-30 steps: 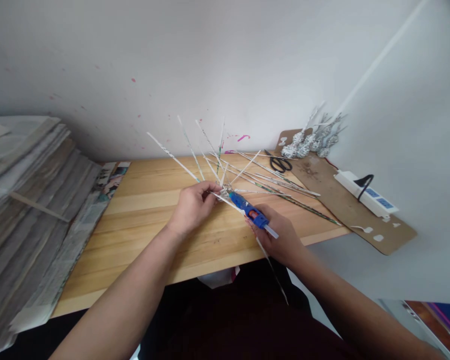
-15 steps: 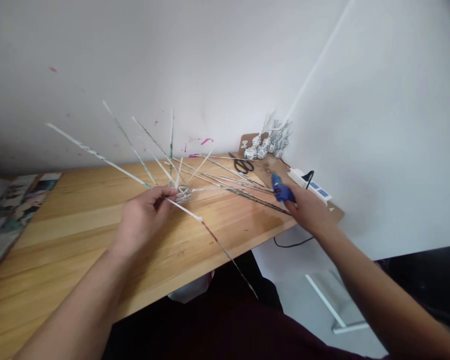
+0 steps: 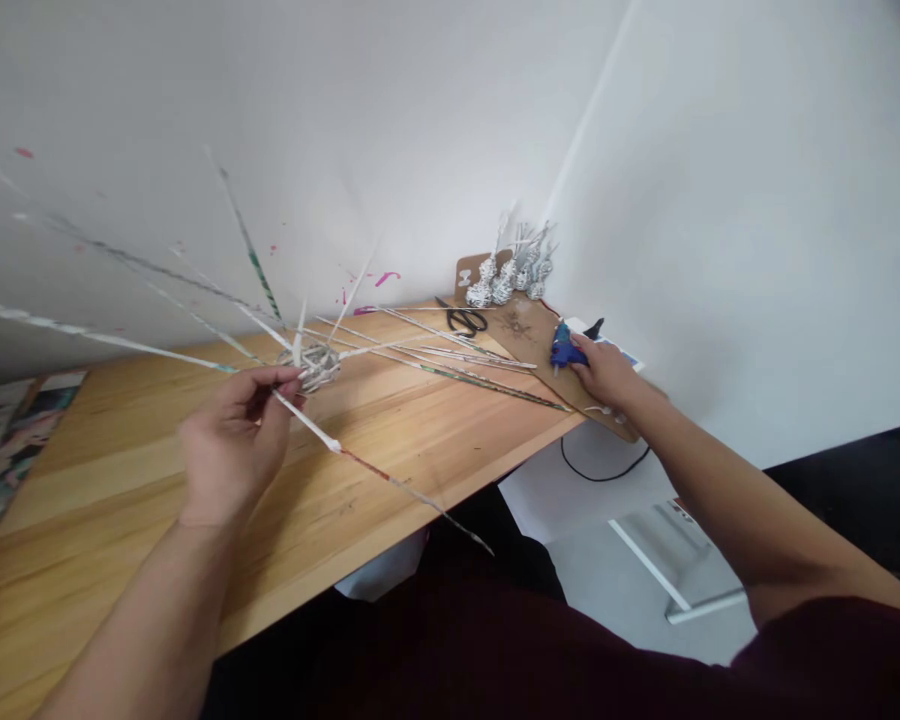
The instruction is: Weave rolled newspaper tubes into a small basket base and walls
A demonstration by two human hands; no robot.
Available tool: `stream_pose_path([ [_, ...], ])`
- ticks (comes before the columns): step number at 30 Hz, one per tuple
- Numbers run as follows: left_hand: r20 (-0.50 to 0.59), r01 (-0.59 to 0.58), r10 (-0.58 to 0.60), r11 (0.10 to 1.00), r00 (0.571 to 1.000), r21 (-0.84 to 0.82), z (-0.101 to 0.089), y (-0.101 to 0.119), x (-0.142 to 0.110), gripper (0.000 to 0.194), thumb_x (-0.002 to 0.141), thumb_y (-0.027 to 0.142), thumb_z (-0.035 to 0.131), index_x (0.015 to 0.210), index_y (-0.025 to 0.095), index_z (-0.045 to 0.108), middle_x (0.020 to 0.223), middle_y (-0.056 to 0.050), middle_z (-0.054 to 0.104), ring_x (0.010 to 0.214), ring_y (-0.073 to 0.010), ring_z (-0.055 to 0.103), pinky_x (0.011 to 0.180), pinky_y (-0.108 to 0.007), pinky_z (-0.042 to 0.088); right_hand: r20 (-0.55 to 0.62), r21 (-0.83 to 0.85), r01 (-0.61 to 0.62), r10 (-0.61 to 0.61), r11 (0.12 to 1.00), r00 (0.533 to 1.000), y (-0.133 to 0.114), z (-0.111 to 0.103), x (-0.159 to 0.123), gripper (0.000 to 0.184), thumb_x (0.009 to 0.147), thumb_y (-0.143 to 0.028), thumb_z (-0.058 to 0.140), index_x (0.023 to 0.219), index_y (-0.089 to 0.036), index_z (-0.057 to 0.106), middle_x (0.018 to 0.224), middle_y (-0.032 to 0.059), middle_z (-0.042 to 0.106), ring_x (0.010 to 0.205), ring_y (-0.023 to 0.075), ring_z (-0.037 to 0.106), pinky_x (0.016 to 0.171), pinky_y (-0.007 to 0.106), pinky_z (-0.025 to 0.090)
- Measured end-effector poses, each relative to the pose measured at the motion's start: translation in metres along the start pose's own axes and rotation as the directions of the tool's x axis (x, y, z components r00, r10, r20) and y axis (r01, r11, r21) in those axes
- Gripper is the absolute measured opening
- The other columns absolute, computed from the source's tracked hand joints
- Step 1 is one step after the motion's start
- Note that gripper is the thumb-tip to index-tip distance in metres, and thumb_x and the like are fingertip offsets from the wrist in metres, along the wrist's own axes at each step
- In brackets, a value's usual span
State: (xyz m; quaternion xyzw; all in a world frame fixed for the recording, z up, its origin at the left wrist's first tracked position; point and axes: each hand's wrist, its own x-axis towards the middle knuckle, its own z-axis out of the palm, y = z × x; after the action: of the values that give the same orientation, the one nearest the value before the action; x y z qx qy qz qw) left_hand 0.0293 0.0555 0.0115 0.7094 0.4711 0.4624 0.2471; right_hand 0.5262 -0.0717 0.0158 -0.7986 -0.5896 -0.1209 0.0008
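Note:
My left hand [image 3: 240, 435] pinches a small woven piece of rolled-paper strips [image 3: 319, 367] over the left part of the table. Long paper strips fan out from it toward the wall, and one jointed paper strip [image 3: 375, 470] runs down past the table's front edge. My right hand [image 3: 606, 372] is closed around a blue glue gun [image 3: 566, 347] above the brown board at the right. Between the hands, several loose rolled-paper strips [image 3: 487, 382] lie on the wooden table [image 3: 420, 450].
Black scissors [image 3: 465, 320] lie near the wall. Several small woven paper figures [image 3: 504, 280] stand in the corner on a brown board [image 3: 525, 330]. Behind my right hand is a white power strip [image 3: 633, 362]; a black cable [image 3: 604, 478] hangs below. Printed sheets [image 3: 34, 425] lie at far left.
My left hand has lifted the woven piece slightly and carried it leftward, its strips swinging with it. The glue gun in my right hand has moved up, over the board. The view has shifted a little.

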Motion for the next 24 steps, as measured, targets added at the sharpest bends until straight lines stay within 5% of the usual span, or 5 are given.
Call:
stream_pose_path([
  [6,-0.33,-0.163,0.076,0.956,0.941,-0.245,-0.003,0.008,0.003,0.022,0.087,0.031,0.067,0.102,0.014,0.07,0.083,-0.003,0.072,0.067,-0.0108,0.066,0.068,-0.024,0.057,-0.066,0.145,0.019,-0.009,0.989,0.998,-0.02,0.0,-0.001,0.052,0.093,-0.031,0.045,0.14,-0.01,0.051,0.123,0.0215,0.067,0.103,0.0342,0.064,0.088,0.043,0.048],
  [16,-0.404,-0.204,0.087,0.945,0.91,-0.255,-0.007,0.007,0.009,0.02,0.087,0.032,0.067,0.099,0.016,0.069,0.08,-0.002,0.07,0.065,-0.01,0.066,0.065,-0.023,0.057,-0.227,-0.027,-0.088,0.08,0.996,0.971,-0.069,-0.01,0.003,0.045,0.089,-0.028,0.052,0.13,-0.012,0.062,0.119,0.0282,0.067,0.111,0.0456,0.058,0.084,0.055,0.042],
  [19,-0.406,-0.201,0.082,0.944,0.91,-0.26,-0.008,0.006,0.01,0.021,0.087,0.033,0.067,0.099,0.016,0.069,0.08,-0.002,0.07,0.065,-0.0096,0.066,0.065,-0.023,0.056,-0.278,0.081,0.103,-0.077,0.991,0.958,-0.106,-0.019,0.009,0.036,0.09,-0.028,0.049,0.115,-0.013,0.07,0.107,0.0195,0.074,0.102,0.0361,0.064,0.086,0.046,0.044],
  [21,-0.415,-0.202,0.08,0.945,0.906,-0.259,-0.009,0.006,0.011,0.021,0.087,0.033,0.067,0.099,0.016,0.069,0.079,-0.002,0.069,0.064,-0.0094,0.065,0.064,-0.023,0.056,-0.228,0.218,0.3,-0.251,0.929,0.941,-0.136,-0.023,0.017,0.03,0.091,-0.028,0.05,0.098,-0.016,0.076,0.098,0.0127,0.077,0.093,0.0275,0.068,0.087,0.039,0.045],
  [24,-0.424,-0.193,0.067,0.946,0.903,-0.261,-0.009,0.005,0.012,0.022,0.086,0.033,0.068,0.099,0.015,0.069,0.079,-0.002,0.07,0.064,-0.0095,0.065,0.064,-0.023,0.056,-0.191,0.348,0.421,-0.376,0.838,0.907,-0.185,-0.027,0.036,0.03,0.092,-0.029,0.05,0.092,-0.018,0.077,0.093,0.0086,0.078,0.089,0.0235,0.069,0.082,0.033,0.045],
])
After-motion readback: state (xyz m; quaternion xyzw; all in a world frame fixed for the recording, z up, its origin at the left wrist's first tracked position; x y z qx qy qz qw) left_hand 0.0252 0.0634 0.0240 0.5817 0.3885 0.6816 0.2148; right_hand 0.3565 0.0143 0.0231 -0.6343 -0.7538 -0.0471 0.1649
